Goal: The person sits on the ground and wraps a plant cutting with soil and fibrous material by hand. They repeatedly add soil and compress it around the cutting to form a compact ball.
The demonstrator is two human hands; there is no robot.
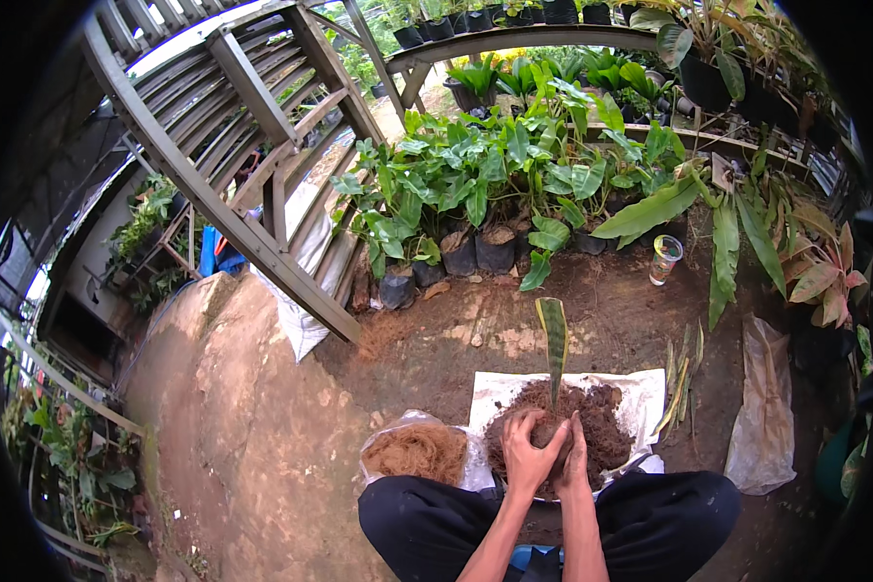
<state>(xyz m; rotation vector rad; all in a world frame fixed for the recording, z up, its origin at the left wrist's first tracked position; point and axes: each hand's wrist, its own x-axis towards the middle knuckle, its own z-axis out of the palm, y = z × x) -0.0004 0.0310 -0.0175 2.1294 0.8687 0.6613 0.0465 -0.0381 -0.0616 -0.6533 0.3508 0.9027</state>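
Note:
My left hand and my right hand are cupped around a brown ball of soil or fibre at the base of an upright snake plant leaf. The leaf is green with yellow edges and rises from the top of the ball. Beneath my hands, dark potting mix is heaped on a white sheet. To the left of it, a clear plastic bag holds brown coconut fibre. Several cut narrow leaves lie on the ground at the sheet's right.
Leafy plants in black polybags stand ahead. A clear patterned cup is in front of them. An empty-looking plastic bag lies at the right. A wooden slatted frame leans at the left, with a white sack behind it.

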